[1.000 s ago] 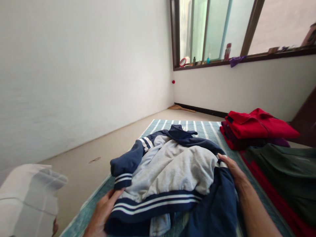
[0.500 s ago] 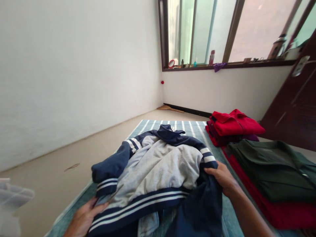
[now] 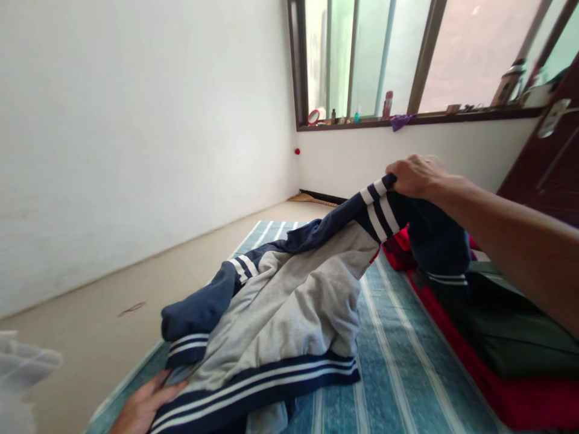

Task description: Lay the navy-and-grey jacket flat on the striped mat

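The blue and grey jacket [image 3: 289, 313] is held up by the right hand [image 3: 416, 176], fingers squeezed on its striped edge, while its bottom edge is touched by the left hand [image 3: 142, 407], fingers flat and together.

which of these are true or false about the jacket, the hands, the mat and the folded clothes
1. The right hand grips a striped part of the navy and grey jacket and holds it up in the air. True.
2. The left hand is raised level with the window. False: it is low, at the jacket's striped hem.
3. The jacket lies on a blue striped mat. True.
4. The folded dark green garment lies on the bare floor left of the mat. False: it sits on the red clothes at the right.
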Motion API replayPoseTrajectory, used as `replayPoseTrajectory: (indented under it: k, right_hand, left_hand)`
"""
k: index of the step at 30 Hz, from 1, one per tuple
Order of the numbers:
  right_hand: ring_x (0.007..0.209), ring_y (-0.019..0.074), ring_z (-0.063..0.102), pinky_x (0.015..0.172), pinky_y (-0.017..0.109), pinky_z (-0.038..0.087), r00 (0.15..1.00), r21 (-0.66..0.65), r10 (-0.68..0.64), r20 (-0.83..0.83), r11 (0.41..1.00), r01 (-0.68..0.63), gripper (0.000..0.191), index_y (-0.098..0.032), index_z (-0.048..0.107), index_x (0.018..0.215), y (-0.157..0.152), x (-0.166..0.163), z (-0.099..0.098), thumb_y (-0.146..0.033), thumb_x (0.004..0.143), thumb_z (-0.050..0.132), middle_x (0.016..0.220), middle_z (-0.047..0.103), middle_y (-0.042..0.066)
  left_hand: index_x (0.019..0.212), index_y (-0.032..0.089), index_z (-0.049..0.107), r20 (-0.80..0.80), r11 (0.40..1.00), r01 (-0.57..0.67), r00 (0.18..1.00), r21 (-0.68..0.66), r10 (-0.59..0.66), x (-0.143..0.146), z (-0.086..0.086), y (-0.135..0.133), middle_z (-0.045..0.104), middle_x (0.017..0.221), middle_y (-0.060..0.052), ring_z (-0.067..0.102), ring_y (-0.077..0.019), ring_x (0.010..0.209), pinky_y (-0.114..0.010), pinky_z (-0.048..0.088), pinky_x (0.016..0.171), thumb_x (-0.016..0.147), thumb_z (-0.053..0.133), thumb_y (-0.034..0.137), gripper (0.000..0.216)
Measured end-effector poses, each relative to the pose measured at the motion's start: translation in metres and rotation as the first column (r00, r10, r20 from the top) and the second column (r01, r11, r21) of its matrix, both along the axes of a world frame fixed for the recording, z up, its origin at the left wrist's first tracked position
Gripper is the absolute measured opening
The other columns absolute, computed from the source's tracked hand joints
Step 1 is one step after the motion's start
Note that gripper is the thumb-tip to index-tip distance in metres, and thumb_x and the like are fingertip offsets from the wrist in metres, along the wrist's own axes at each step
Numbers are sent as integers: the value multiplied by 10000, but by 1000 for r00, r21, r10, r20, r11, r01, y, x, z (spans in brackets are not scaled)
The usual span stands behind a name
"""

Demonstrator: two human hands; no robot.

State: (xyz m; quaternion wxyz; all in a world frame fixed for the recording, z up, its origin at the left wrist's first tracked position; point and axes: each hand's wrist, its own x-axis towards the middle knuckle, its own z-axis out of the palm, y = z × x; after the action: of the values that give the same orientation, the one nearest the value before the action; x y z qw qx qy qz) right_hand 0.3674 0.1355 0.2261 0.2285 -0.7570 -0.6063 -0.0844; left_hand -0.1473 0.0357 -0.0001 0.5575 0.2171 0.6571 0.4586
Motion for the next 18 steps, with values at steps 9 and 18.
replayPoseTrajectory:
  k: [9,18]
  right_hand:
    - [1043,405,575,854,551,416,963,-144,-263,49,953,268,270,-120,640,897,22,35,-82,-118,636,709,1014,643,213]
    - [1045,419,558,840,529,419,937,-203,-271,-220,952,228,360,-179,570,735,6,44,-148,-195,471,813,921,645,183]
  left_hand:
    - [858,211,629,11,1000,25,1000,-15,-25,2,0,-2,745,737,-14,703,-341,769,-361,603,599,309,858,142,599]
    - [882,210,634,15,1000,12,1000,-19,-12,5,2,-2,744,744,-21,706,-324,759,-345,600,606,341,859,137,591]
